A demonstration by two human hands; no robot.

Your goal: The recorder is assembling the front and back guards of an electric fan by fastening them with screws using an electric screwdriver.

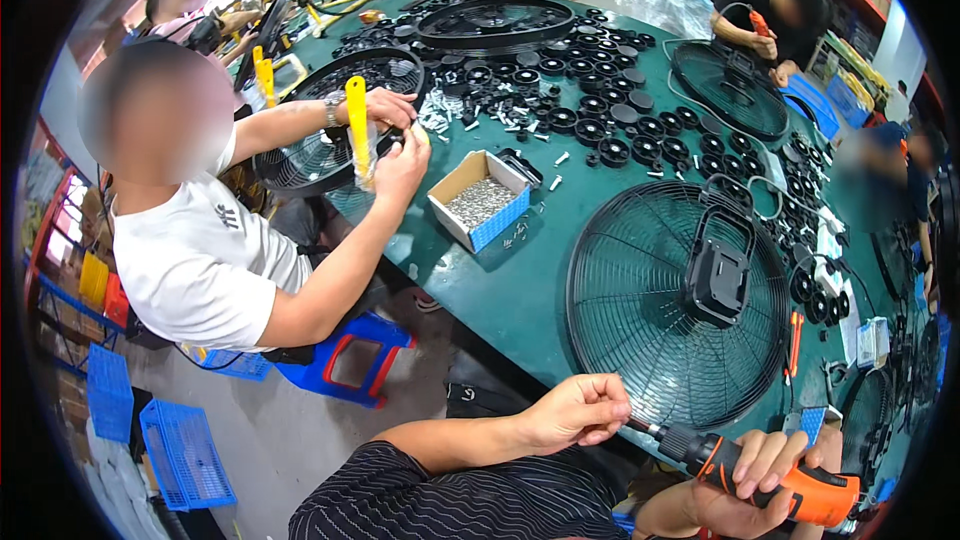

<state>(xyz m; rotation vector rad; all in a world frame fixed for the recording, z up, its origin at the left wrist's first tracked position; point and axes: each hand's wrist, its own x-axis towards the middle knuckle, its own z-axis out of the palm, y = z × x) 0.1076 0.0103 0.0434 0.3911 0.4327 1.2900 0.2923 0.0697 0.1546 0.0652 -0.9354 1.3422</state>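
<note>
In my right hand (pixel 755 475) is an orange and black power screwdriver (pixel 822 496), its fingers wrapped round the body. The chuck and bit (pixel 645 428) point left toward my left hand (pixel 580 412). That hand is closed in a pinch right at the bit's tip; whatever the fingertips hold is too small or hidden to tell. Just beyond both hands a round black wire fan guard (pixel 640 310) lies on the green table (pixel 500 285). A black motor housing bracket (pixel 718 280) sits at the guard's middle.
An open cardboard box of small screws (pixel 480 202) stands left of the guard. Black round knobs (pixel 612 152) and loose silver bolts (pixel 440 110) cover the table's middle. A co-worker in a white shirt (pixel 200 270) sits at left; another (pixel 770 20) works at far right.
</note>
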